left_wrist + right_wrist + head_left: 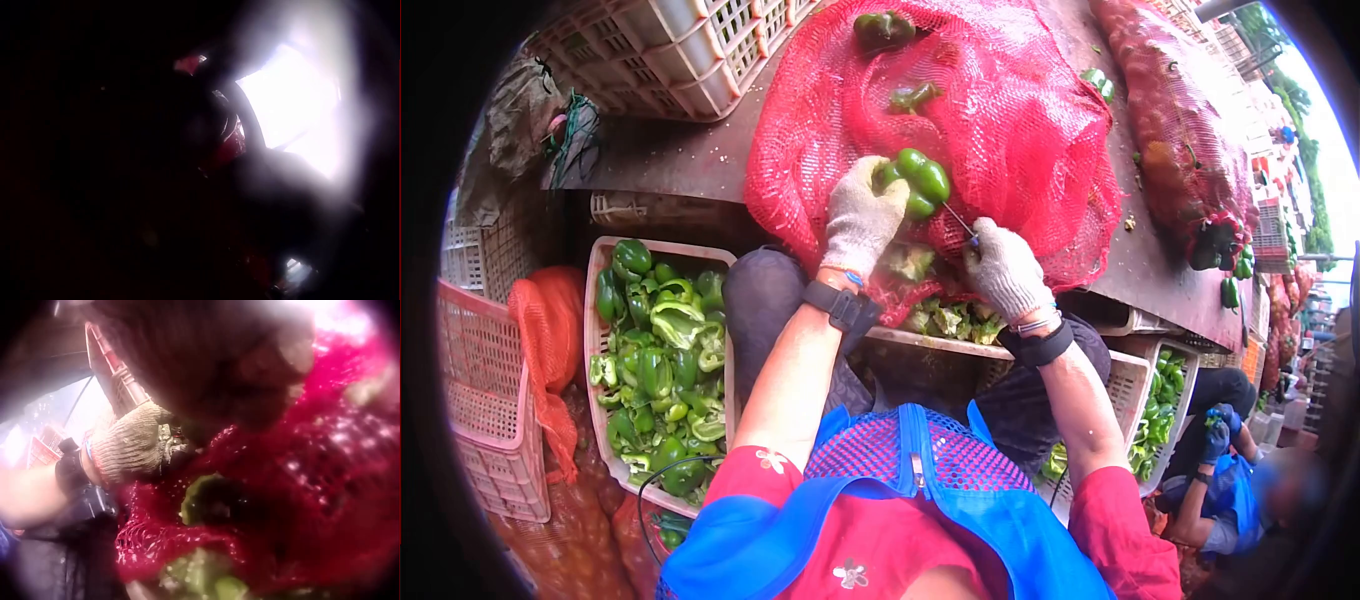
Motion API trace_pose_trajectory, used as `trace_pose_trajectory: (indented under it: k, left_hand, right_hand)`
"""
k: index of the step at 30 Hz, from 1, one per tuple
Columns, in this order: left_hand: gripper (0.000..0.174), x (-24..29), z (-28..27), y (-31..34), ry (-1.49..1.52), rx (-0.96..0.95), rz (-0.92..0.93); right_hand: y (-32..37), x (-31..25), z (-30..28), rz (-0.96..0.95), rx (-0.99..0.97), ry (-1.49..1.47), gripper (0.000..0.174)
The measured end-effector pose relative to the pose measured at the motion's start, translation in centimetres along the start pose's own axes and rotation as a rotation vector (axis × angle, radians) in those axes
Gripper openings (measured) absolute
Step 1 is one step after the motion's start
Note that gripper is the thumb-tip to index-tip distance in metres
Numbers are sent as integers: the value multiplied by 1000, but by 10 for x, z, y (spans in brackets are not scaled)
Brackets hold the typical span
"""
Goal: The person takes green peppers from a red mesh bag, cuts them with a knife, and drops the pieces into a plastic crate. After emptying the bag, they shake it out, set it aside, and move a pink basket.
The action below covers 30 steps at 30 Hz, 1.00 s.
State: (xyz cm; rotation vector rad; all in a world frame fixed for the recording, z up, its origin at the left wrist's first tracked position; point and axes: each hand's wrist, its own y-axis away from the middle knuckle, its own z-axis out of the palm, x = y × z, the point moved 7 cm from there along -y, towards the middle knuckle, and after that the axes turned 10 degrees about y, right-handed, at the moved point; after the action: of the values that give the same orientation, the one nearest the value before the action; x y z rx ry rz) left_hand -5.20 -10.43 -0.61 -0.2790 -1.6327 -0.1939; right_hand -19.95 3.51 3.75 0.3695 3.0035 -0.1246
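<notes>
In the head view my gloved left hand [866, 212] grips a green bell pepper [924, 184] over the red mesh bag [1030, 130]. My gloved right hand [1006, 270] holds a small knife [958, 218] by its dark blue handle, and the thin blade reaches the pepper's right side. Below the hands, pale green pepper scraps [975, 322] lie at the bag's near edge. Two more peppers show at the bag, a dark one [884, 32] and a smaller one [915, 97]. The right wrist view catches the left glove [128, 445] side-on; the left wrist view is nearly black.
A white crate [590, 330] of cut green peppers stands at the left knee; another crate [1190, 385] with peppers stands right. A filled mesh sack [1165, 130] lies on the board [670, 155]. Stacked crates [670, 60] rise at upper left. Another person [1230, 490] sits at lower right.
</notes>
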Motion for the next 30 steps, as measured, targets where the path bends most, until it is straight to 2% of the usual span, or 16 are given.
trace_pose_trajectory:
  k: [3, 4, 7, 8, 12, 13, 14, 15, 17, 19, 20, 23, 27, 28, 30]
  left_hand:
    - [35, 6, 5, 2, -80, -57, -20]
    - [37, 0, 4, 0, 6, -38, 9]
    - [38, 12, 5, 3, -151, -37, 70]
    - [39, 14, 5, 3, -144, -72, 7]
    - [39, 12, 7, 7, -197, -43, 172]
    - [39, 14, 9, 9, -205, -63, 160]
    - [38, 18, 9, 10, -215, -78, 149]
    - [37, 20, 8, 11, -229, -90, 137]
    - [44, 24, 8, 14, -230, -116, 159]
    - [50, 35, 9, 17, -265, -122, 192]
    - [62, 33, 12, 16, -306, -148, 209]
    - [65, 41, 20, 15, -363, -156, 144]
    - [61, 36, 29, 0, -300, -174, 156]
    - [54, 35, 27, -2, -263, -150, 152]
    - [48, 32, 28, -1, -243, -228, 166]
  right_hand:
    - [21, 9, -15, 3, -32, 16, 11]
    - [25, 10, -24, 12, -63, 7, 11]
    - [41, 25, -23, -26, -120, 77, 10]
    - [44, 33, -21, 28, -144, 27, 11]
    - [31, 17, -47, 243, -20, -348, 19]
    - [21, 3, -53, 201, 95, -388, 23]
    - [9, -10, -57, 226, 103, -410, 30]
    - [-4, -23, -56, 167, 147, -357, 39]
    - [-30, -34, -46, 144, 238, -377, 43]
    - [-48, -24, -25, 240, 124, -459, 45]
    - [-54, -19, -14, 290, 62, -496, 46]
    - [-64, -2, 9, 291, -21, -566, 45]
    - [-78, 15, 30, 382, -62, -741, 39]
    - [-83, 19, 36, 384, -78, -792, 36]
    - [-88, 20, 37, 386, -96, -900, 32]
